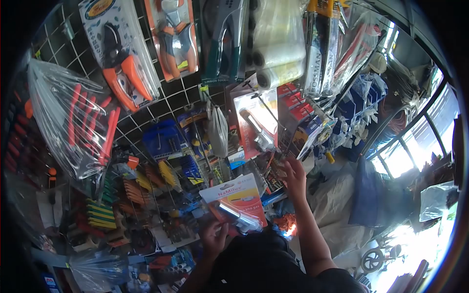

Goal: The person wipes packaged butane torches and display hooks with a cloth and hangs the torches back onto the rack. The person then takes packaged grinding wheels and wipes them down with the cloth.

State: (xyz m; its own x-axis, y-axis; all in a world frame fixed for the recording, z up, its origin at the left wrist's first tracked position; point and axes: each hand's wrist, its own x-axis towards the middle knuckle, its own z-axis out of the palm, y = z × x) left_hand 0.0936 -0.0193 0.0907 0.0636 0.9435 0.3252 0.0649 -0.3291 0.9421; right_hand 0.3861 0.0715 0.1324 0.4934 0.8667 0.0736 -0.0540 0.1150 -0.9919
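Tool-hung wire grid (181, 93), sunlit cluttered shop

NaMilux card (215, 193) was white up top, orange-red and yellow below, with red lettering. Pruner handles (135, 78) were orange, bagged handles (74, 115) red, stacked pieces (101, 214) green-and-yellow striped, clothing (256, 261) black.

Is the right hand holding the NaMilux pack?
No, the left hand holds the NaMilux pack, and the right hand is raised apart from it.
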